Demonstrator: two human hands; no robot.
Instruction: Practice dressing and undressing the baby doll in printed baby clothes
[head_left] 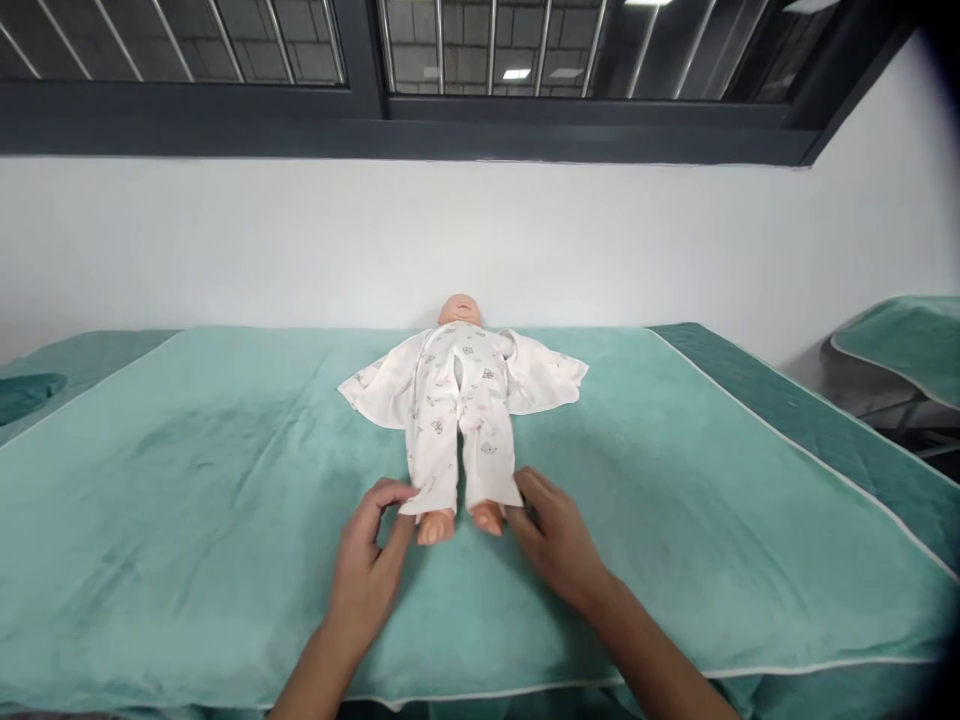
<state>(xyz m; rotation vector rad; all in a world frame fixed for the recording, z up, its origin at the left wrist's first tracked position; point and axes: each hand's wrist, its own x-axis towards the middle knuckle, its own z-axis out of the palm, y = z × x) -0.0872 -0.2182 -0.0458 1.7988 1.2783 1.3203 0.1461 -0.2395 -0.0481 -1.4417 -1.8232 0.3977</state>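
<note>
A baby doll [460, 310] lies on its back in the middle of the bed, its head toward the wall and its feet toward me. White printed baby clothes [471, 375] cover its body and legs, with loose flaps spread out to both sides. My left hand [371, 555] pinches the hem of the trouser leg on the left between thumb and fingers. On the other side, my right hand [555, 535] pinches the outer hem of the right trouser leg. Both of the doll's bare feet [436, 527] stick out below the hems.
A green cover [225, 500] with white piping lies over the bed, with darker green cloth [795, 420] along the right. Behind stand a white wall [300, 240] and a dark window frame [525, 140] with bars. A green padded seat [907, 335] is at the far right.
</note>
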